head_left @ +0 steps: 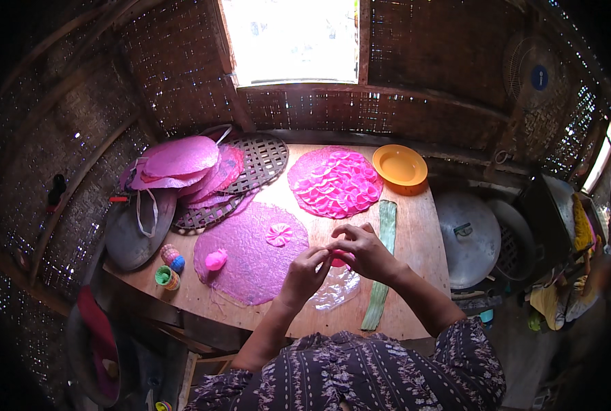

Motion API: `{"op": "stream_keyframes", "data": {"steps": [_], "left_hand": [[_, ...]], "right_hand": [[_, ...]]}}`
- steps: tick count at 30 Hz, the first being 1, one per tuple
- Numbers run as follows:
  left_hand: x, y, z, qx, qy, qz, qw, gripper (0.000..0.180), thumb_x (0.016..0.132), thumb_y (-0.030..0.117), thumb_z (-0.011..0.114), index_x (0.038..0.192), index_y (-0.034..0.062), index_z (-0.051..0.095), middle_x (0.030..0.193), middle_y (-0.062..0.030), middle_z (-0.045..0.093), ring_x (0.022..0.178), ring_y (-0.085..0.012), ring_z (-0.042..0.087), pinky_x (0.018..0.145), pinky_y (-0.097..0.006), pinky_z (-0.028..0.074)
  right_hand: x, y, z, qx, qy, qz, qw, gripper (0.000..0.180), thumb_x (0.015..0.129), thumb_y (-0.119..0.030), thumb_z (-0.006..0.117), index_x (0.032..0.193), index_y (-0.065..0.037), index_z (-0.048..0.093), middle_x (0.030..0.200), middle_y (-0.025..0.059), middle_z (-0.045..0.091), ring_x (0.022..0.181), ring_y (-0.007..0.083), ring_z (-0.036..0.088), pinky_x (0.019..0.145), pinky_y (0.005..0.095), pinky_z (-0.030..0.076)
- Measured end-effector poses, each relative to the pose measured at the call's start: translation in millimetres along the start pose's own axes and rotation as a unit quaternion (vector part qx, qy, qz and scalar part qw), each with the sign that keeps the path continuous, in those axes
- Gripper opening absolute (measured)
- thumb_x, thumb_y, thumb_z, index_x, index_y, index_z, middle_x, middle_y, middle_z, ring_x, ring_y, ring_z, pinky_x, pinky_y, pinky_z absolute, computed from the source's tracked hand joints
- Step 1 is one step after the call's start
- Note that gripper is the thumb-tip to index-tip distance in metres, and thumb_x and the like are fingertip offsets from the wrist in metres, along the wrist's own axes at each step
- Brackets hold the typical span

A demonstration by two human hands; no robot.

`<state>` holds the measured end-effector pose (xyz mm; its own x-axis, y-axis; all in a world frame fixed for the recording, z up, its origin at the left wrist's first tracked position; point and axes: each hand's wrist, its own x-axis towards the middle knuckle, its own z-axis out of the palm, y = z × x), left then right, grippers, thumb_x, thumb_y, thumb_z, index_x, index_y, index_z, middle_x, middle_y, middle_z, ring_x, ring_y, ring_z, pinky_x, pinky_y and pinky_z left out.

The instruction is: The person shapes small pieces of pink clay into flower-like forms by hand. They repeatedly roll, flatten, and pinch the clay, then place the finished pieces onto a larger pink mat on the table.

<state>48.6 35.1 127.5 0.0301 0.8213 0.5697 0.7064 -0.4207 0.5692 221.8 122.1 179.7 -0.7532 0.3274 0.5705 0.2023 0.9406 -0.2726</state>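
Observation:
My left hand point(305, 272) and my right hand point(368, 253) meet above the near middle of the table, fingertips pinched together. A small bright-pink piece point(338, 259) shows between them, partly hidden by the fingers. Below lies a clear, wrinkled plastic sheet point(338, 291). Left of my hands is a flat pink disc point(251, 264) bearing a pink pleated flower shape point(279, 234) and a bright-pink lump point(216, 259). Beyond my hands sits another round point(336, 182) covered in ruffled pink petals. A long green leaf strip point(379, 267) lies just right of my right hand.
An orange plate point(400, 165) stands at the table's point(425, 240) far right corner. Stacked pink discs point(182, 161) and a woven tray point(259, 161) fill the far left. Two small colourful containers point(168, 277) sit at the left edge. A large metal lid point(466, 240) lies beyond the right edge.

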Motion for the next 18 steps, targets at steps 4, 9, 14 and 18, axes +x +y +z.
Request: {"op": "stream_keyframes", "data": {"steps": [4,9,14,18], "left_hand": [[-6.3,-7.7,6.9,-0.362,0.012,-0.199,0.911,0.03,0.096,0.015,0.057,0.122,-0.0001,0.06,0.113,-0.014,0.065,0.101,-0.021,0.064,0.087,-0.035,0.052],[-20.1,-14.8,23.7,-0.684,0.017,-0.28,0.674,0.035,0.096,0.009,0.057,0.129,-0.0021,0.052,0.123,-0.0122,0.059,0.11,-0.0217,0.06,0.101,-0.036,0.048],[-24.3,-23.2,36.0,-0.706,0.115,-0.323,0.62,0.032,0.095,0.006,0.056,0.126,-0.0022,0.054,0.12,-0.0122,0.061,0.109,-0.0216,0.061,0.099,-0.034,0.05],[-22.5,-28.9,37.6,-0.695,0.198,-0.303,0.622,0.029,0.097,0.006,0.053,0.125,-0.0027,0.054,0.119,-0.0121,0.062,0.107,-0.0205,0.062,0.099,-0.032,0.05]], "right_hand": [[6.6,7.1,-1.6,0.19,-0.037,0.108,0.975,0.007,0.082,-0.01,0.07,0.089,-0.008,0.071,0.087,0.0077,0.063,0.075,0.022,0.064,0.071,0.0341,0.049],[17.6,7.6,3.6,0.216,-0.064,0.134,0.965,0.013,0.08,-0.005,0.07,0.092,-0.006,0.073,0.086,0.0117,0.066,0.075,0.0245,0.064,0.068,0.0352,0.052],[23.5,-14.2,12.5,-0.047,0.045,0.05,0.997,0.032,0.076,-0.001,0.063,0.105,-0.009,0.071,0.114,0.0121,0.062,0.097,0.029,0.06,0.084,0.0409,0.045],[17.7,-31.6,27.1,-0.134,0.029,0.057,0.989,0.036,0.076,-0.003,0.056,0.107,-0.015,0.071,0.133,0.0098,0.055,0.103,0.0276,0.054,0.087,0.0397,0.038]]}}
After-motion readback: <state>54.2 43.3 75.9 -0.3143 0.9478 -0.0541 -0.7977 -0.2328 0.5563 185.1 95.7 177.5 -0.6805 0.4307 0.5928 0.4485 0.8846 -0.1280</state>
